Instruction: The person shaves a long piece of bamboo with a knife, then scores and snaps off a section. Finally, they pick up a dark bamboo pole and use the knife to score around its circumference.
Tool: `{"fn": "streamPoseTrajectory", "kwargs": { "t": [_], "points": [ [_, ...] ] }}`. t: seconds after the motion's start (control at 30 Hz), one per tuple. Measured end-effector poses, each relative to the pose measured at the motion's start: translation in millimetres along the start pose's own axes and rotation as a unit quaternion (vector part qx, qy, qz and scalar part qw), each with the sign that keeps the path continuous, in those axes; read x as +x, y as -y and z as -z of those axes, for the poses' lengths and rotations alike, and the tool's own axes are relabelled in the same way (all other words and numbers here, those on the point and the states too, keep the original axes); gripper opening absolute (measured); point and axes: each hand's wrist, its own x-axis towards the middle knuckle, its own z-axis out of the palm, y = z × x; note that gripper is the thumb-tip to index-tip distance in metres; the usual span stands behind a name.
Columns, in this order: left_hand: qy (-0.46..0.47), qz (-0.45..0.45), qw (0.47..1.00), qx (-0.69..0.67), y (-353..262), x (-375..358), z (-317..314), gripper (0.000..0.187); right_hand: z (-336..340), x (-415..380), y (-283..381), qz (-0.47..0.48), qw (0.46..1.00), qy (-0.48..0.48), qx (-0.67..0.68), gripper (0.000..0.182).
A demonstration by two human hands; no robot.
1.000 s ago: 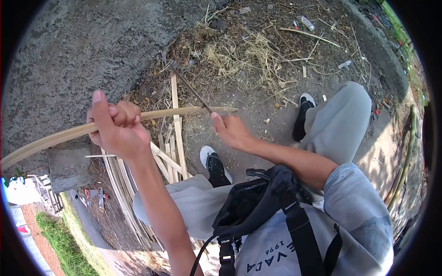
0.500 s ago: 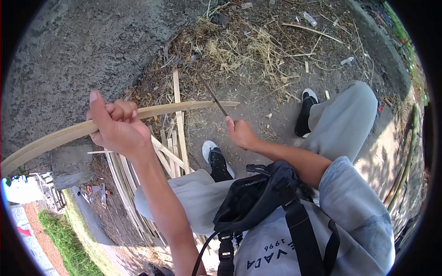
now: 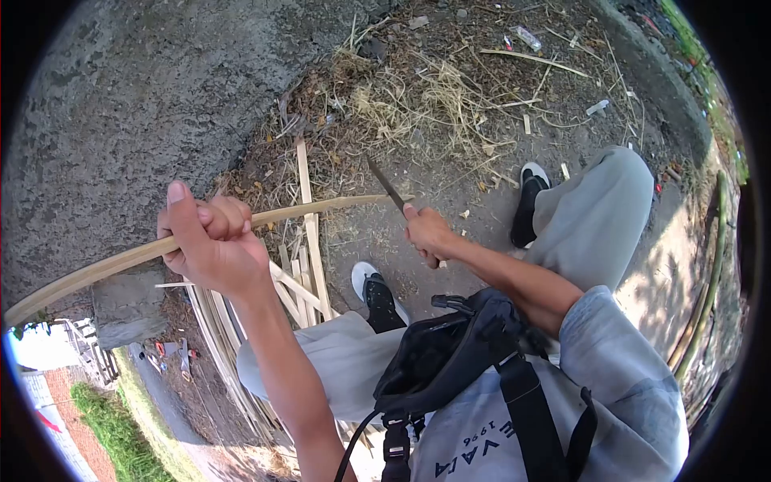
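Note:
A long, pale wooden strip (image 3: 104, 263) curves from the lower left edge across to the middle of the view. My left hand (image 3: 215, 245) is wrapped round it, with the thumb raised. In my right hand (image 3: 428, 231) is the handle of a knife (image 3: 386, 185), its dark blade slanting up and left across the strip near the far end. Below the strip's middle, more pale strips (image 3: 313, 241) lie on the ground by my left leg.
A rough concrete slab (image 3: 144, 96) fills the upper left. Dry shavings (image 3: 450, 100) and plastic litter (image 3: 526, 37) lie at the top. My feet stand on either side of bare soil. Tools (image 3: 185, 359) lie at lower left; long poles (image 3: 711, 281) at the right.
Both hands, the strip and the knife appear slightly lower in the view. The knife has shifted a little to the right along the strip, nearer its far end.

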Motion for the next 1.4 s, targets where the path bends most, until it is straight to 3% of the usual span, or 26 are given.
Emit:
{"fn": "streamPoseTrajectory", "kwargs": {
  "t": [0.07,0.17,0.2,0.27,0.37,0.47,0.57,0.67,0.77,0.87,0.97,1.07,1.17,1.27,1.33,1.4],
  "points": [
    [-0.031,0.009,0.999,0.022,-1,-3,-9,0.043,-23,-27,34,0.171,0.983,-0.06,0.014,0.068],
    [-0.018,0.004,1.0,0.014,-2,-6,-15,0.043,-34,-46,41,0.299,0.95,-0.086,0.038,0.069],
    [-0.024,0.012,1.0,0.015,-3,-5,-12,0.043,-33,-39,22,0.156,0.987,-0.031,0.03,0.066],
    [-0.035,0.012,0.999,-0.001,-1,1,2,0.042,-17,-1,-22,-0.118,0.991,0.067,0.008,0.058],
    [-0.028,0.006,1.0,0.009,1,2,-9,0.04,-4,-25,10,-0.04,0.998,0.034,0.019,0.055],
    [-0.055,0.012,0.998,0.032,-2,-7,-8,0.039,-29,-58,44,0.256,0.963,-0.081,0.019,0.062],
    [-0.069,0.012,0.997,0.038,-4,-5,-4,0.038,-50,-39,-6,0.222,0.97,-0.1,-0.016,0.061],
    [-0.109,-0.002,0.993,0.033,-3,10,7,0.039,-7,-17,-25,-0.053,0.994,0.043,-0.086,0.056],
    [-0.136,-0.004,0.99,0.036,1,9,13,0.04,-33,-22,0,0.112,0.991,-0.039,-0.066,0.059],
    [-0.118,0.002,0.992,0.041,-1,5,12,0.04,-43,-45,18,0.248,0.969,-0.016,-0.013,0.065],
    [-0.122,-0.001,0.991,0.05,-2,9,22,0.04,-30,-2,-46,-0.065,0.992,0.069,-0.08,0.061],
    [-0.139,-0.001,0.989,0.042,0,14,22,0.039,-4,15,-78,0.064,0.983,0.01,-0.174,0.059],
    [-0.16,-0.012,0.985,0.061,-1,12,29,0.039,-30,-9,-25,0.071,0.987,0.008,-0.142,0.059],
    [-0.165,-0.015,0.984,0.059,-1,11,33,0.04,-45,-33,-33,0.188,0.98,-0.008,-0.069,0.063],
    [-0.168,0.003,0.985,0.044,-3,11,43,0.04,-46,-4,-87,0.073,0.984,-0.054,-0.151,0.064],
    [-0.172,0.001,0.984,0.032,-5,14,42,0.04,-5,4,-102,-0.08,0.988,0.019,-0.132,0.064]
  ]
}}
